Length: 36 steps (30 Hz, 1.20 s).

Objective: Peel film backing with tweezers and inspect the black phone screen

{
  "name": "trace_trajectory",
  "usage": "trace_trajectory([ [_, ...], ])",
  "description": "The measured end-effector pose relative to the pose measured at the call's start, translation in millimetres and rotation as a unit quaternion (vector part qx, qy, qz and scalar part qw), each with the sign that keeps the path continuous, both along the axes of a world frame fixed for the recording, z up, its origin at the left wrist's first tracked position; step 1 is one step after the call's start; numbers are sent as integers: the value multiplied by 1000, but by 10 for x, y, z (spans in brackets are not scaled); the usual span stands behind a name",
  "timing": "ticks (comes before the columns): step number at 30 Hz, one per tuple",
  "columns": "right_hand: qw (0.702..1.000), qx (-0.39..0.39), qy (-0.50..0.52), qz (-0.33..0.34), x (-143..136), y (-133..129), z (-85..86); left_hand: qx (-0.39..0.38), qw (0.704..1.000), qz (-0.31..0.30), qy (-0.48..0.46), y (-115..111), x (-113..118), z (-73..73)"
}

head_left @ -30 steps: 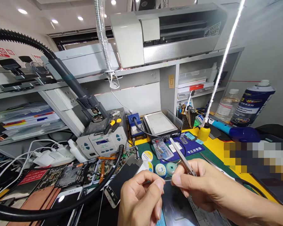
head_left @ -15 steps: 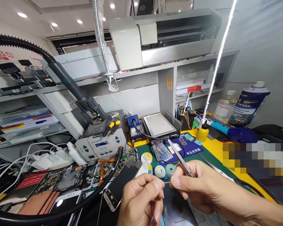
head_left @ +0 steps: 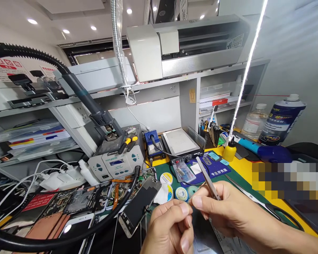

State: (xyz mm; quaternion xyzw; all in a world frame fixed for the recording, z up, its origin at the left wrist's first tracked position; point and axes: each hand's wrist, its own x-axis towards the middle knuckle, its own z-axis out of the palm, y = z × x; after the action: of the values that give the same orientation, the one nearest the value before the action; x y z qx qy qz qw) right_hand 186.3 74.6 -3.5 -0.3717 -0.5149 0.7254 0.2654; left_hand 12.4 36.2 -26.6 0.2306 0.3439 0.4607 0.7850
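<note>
My right hand [head_left: 225,204] is closed around metal tweezers [head_left: 207,178], whose tips point up and away from me. Its thumb and forefinger also meet at a pinch on the left. My left hand [head_left: 169,225] is closed, thumb pressed to forefinger, with its fingertips almost touching those of my right hand. Anything between the left fingertips is too small or hidden to name. Behind the hands stand a small round tin [head_left: 181,193] and a pale green tub [head_left: 193,191]. A phone screen part [head_left: 139,208] lies just left of my left hand.
A soldering and hot-air station [head_left: 119,163] stands at back left, its black hose [head_left: 95,241] looping across the front. Scissors [head_left: 265,204] lie right of my right hand. A yellow bottle [head_left: 229,151], a spray can [head_left: 282,120] and a heating plate [head_left: 181,143] stand further back.
My hands have come closer together, the left one moving right toward the right fingertips. The tweezers stay in my right hand. The camera view has shifted slightly.
</note>
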Motion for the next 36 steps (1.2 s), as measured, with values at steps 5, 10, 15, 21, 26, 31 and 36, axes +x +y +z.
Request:
trace_trajectory([
  [5,999,32,20,11,18,14,-98,-5,1000,-8,-8,6,18,-11],
  [10,998,60,30,19,23,17,-158,-6,1000,-11,-7,7,37,-23],
  [15,998,57,32,22,-6,5,-108,-1,1000,6,0,-5,45,-24],
  [21,991,129,16,8,-48,-20,-63,1,1000,20,24,-5,91,-45],
  [26,969,238,-57,-36,-54,-19,-87,28,997,40,58,-8,124,-86],
  [31,961,254,-59,-94,-49,-43,-116,51,993,49,97,-8,158,-142],
  [36,975,208,-13,-77,-63,-52,-112,68,983,33,169,-8,181,-98],
])
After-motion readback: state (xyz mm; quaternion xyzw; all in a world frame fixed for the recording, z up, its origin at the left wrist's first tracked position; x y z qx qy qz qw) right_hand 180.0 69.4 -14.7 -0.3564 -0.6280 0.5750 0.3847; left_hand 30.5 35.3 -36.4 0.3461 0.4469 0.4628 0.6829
